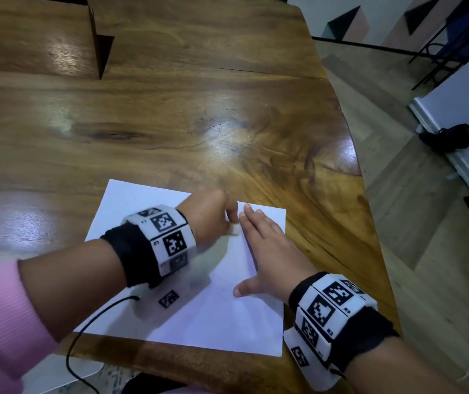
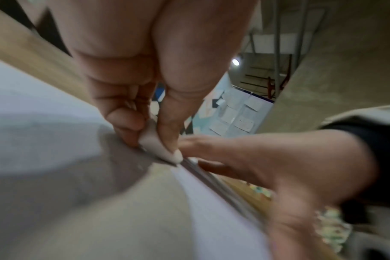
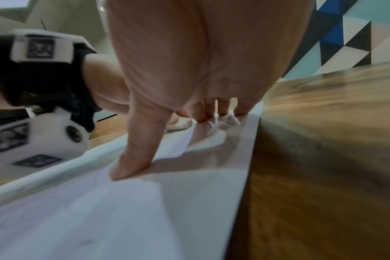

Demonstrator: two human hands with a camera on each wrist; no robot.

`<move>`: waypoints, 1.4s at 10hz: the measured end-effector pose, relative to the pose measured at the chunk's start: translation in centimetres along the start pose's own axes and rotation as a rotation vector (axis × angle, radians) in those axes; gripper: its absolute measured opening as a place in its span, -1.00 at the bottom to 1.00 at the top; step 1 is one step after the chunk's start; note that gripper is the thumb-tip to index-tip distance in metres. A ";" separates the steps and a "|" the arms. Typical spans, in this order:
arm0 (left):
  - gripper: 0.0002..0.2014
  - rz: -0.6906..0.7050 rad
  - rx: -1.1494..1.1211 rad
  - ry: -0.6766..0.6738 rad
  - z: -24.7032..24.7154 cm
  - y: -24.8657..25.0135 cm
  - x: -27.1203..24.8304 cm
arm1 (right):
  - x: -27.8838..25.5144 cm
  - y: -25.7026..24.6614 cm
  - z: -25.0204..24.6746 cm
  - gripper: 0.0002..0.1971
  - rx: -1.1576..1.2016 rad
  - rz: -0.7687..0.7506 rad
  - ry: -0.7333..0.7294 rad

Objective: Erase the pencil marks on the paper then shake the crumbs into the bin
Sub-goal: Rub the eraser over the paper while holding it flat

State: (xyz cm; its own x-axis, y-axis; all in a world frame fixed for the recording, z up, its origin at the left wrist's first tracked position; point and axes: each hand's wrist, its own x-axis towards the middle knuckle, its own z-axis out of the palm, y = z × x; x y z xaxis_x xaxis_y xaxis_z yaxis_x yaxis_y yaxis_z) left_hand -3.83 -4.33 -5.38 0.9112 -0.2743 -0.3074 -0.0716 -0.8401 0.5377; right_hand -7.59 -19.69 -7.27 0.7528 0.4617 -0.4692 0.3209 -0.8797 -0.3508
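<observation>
Two hands on paper (image 1: pixel 204 317): left hand (image 1: pixel 209 217) pinching eraser (image 2: pixel 158 146), pressed down at 9 o'clock of right hand (image 1: pixel 267 251), fingers flat, together, thumb splayed.

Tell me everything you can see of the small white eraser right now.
The small white eraser is a pale, rounded-off block that looks like soft rubber. The left hand pinches it between thumb and fingers, tilted, with its lower tip down on the white sheet of paper lying on the wooden table. It sits right beside the fingertips of the right hand, which lies flat on the sheet. The head view almost hides it; blur hides any crumbs.
</observation>
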 end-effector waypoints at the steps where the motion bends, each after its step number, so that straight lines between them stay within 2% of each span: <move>1: -0.89 -0.075 -0.015 0.180 -0.5 -0.5 1.0 | -0.1 0.0 -0.1 0.31 -0.013 0.000 -0.005; 3: -0.87 0.065 0.051 -0.117 -0.1 0.1 -0.9 | 0.0 0.0 0.0 0.32 0.000 0.005 -0.009; 4: -0.88 -0.068 0.064 0.122 -1.2 -1.2 0.4 | 0.0 0.0 0.0 0.32 -0.013 0.008 -0.009; 5: -0.89 -0.070 0.033 0.153 -0.8 -1.4 -0.5 | 0.0 -0.1 -0.1 0.32 -0.017 0.011 -0.013; 6: -0.91 0.075 0.036 -0.091 0.5 -0.9 -2.3 | 0.0 0.0 -0.1 0.32 -0.024 0.008 -0.020; 7: -0.87 0.066 0.068 -0.069 -0.2 -1.4 -1.2 | 0.0 -0.1 -0.1 0.33 -0.030 0.011 -0.024; 8: -0.89 -0.058 0.048 0.175 -0.6 -2.0 -0.1 | -0.1 -0.2 -0.2 0.32 -0.032 0.010 -0.023; 9: -0.92 0.083 0.099 0.004 0.1 -2.0 -1.8 | -0.1 -0.3 -0.3 0.32 -0.033 0.009 -0.028; 10: -0.87 0.159 0.141 -0.245 0.0 -1.9 -3.1 | -0.1 -0.4 -0.4 0.31 -0.030 0.013 -0.038; 12: -0.91 0.022 0.076 0.124 0.0 -2.4 -1.5 | -0.1 -0.5 -0.3 0.32 -0.035 0.016 -0.034; 13: -0.93 0.203 0.146 -0.171 1.0 -2.5 -4.6 | -0.1 -0.4 -0.3 0.32 -0.038 0.014 -0.034; 14: -0.88 0.213 0.152 -0.280 0.6 -2.5 -5.2 | -0.1 -0.4 -0.3 0.33 -0.046 0.014 -0.033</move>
State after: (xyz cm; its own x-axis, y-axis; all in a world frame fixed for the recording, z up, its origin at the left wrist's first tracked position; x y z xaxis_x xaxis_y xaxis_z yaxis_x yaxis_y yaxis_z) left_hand -8.67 -1.03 -5.61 0.7246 -0.5499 -0.4154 -0.3257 -0.8045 0.4967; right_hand -7.62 -19.42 -6.90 0.7383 0.4521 -0.5005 0.3371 -0.8901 -0.3068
